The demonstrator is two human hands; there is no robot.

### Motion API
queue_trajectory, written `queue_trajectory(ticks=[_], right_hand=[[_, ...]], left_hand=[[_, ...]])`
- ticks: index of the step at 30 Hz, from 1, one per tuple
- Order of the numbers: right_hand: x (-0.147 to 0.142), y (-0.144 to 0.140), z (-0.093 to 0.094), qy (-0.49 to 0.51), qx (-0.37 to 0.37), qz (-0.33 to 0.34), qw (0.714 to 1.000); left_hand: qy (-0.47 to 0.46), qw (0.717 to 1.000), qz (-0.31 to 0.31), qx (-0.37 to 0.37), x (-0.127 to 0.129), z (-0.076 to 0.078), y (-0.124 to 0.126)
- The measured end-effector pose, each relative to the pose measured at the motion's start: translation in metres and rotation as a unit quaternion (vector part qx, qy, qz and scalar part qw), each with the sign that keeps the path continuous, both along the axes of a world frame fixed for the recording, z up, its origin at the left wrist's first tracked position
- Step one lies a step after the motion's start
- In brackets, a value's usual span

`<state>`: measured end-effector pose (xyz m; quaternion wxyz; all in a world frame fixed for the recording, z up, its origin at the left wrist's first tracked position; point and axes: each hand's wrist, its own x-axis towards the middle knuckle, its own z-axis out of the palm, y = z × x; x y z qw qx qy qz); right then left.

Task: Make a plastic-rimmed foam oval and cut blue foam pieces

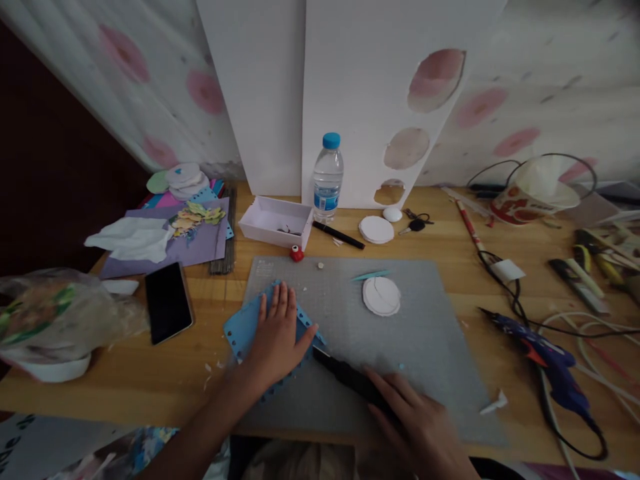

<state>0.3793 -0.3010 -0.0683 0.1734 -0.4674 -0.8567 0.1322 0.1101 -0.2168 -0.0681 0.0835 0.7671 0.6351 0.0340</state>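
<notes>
My left hand lies flat, fingers stretched out, on a blue sheet of paper with small punched holes along its border. The sheet rests on the grey cutting mat. In my right hand is a black utility knife, its blade end close to the sheet's right corner by my left thumb; whether it touches the paper I cannot tell. Farther up the mat lie a white paper disc and a thin light-blue strip.
A white box, a water bottle and a black pen stand or lie behind the mat. A phone and a plastic-wrapped bowl are at left. At right are a glue gun with cables and a paper bucket.
</notes>
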Motion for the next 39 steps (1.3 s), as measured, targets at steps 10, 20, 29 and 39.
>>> queue_trajectory(ticks=[10, 20, 29, 39], right_hand=[[-0.009, 0.007, 0.0, 0.0, -0.005, -0.032, 0.999], [-0.007, -0.001, -0.004, -0.003, -0.037, -0.042, 0.998], [-0.007, -0.002, -0.003, -0.004, -0.001, -0.069, 0.998], [0.0, -0.003, -0.009, 0.007, 0.006, -0.063, 0.998]], left_hand=[[-0.004, 1.0, 0.01, 0.007, 0.005, -0.001, -0.003], [-0.016, 1.0, 0.002, 0.016, 0.004, -0.004, -0.006], [-0.004, 1.0, -0.019, 0.019, 0.003, -0.005, -0.011], [0.008, 0.999, -0.034, 0.018, 0.003, -0.002, -0.016]])
